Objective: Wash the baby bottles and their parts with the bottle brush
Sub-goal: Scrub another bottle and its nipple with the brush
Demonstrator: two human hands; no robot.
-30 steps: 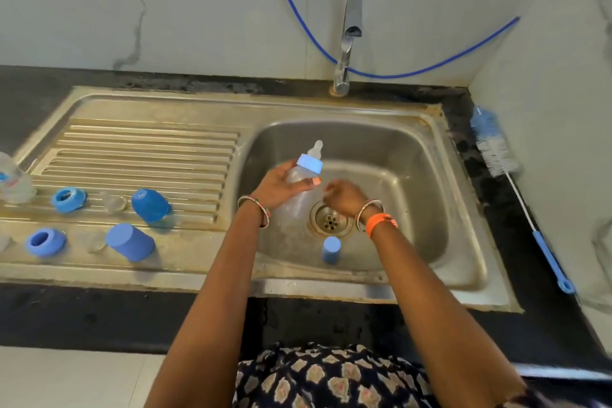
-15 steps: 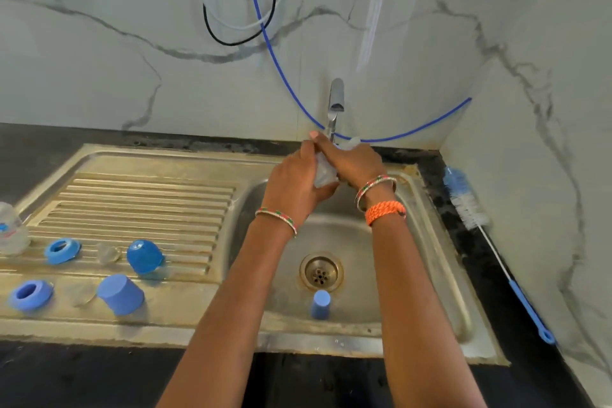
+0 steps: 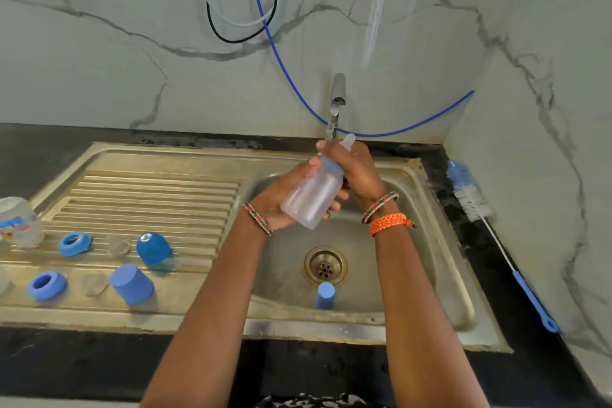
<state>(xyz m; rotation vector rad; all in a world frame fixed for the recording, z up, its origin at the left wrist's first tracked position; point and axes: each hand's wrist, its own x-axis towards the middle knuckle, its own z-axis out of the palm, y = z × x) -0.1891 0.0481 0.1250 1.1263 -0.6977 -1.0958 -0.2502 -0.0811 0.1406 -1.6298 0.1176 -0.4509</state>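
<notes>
At the centre of the frame, above the sink basin [image 3: 430,242], we find both hands on one clear baby bottle [image 3: 313,197], which is tilted with its base toward the lower left and its teat toward the upper right, just below the tap [image 3: 337,99]. The left hand [image 3: 284,199] cups the bottle body from beneath, fingers curled round its far side. The right hand [image 3: 356,169] is wrapped round the blue collar [image 3: 328,164] at the neck, with the teat showing above the knuckles. On the basin floor, lower centre, a small blue cap [image 3: 325,295] stands just in front of the drain [image 3: 325,264]. On the ribbed draining board [image 3: 149,189] at left we note two blue rings [image 3: 75,243] [image 3: 47,285], two larger blue caps [image 3: 153,248] [image 3: 131,283], and what appear to be clear teats among them, too faint to confirm. A second clear bottle [image 3: 18,222] sits at the far left edge. The bottle brush [image 3: 496,242] lies on the dark counter at the right, well apart from both hands, its bristles toward the upper right and its blue handle toward the lower right.
</notes>
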